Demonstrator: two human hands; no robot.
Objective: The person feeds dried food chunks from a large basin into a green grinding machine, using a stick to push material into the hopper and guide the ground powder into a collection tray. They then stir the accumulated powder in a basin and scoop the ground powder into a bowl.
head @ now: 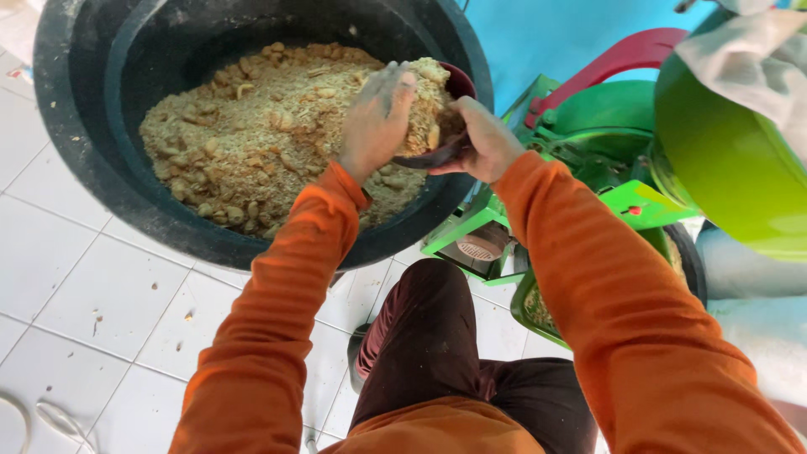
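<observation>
Head view, looking down over orange sleeves and dark maroon trousers.

Right hand [483,139]: clenched round the near rim of a small dark maroon bowl [458,84], holding it tilted at the right edge of the tub. Bowl heaped with tan crumbly feed mix [252,126], pile rising above the rim.

Left hand [376,118]: flat, fingers together, palm pressed against the heaped mix on the bowl's left side. Dusted with crumbs. Gripping nothing, just laid on the pile.

Bowl sits over the right inner side of a big black round tub [84,168], touching or just above the mix surface; cannot tell which. Tub partly filled with the same mix: fine tan meal plus larger pale chunks, spread across the bottom and banked toward the back.

Tub on white tiled floor [101,311], a few crumbs scattered on the tiles.

Right of the tub, close by: green grinding machine [605,168] with a bright green rounded hopper [723,143], grey cloth [748,59] draped on top, red curved part [622,55] behind. Blue wall [546,34] at the back.
</observation>
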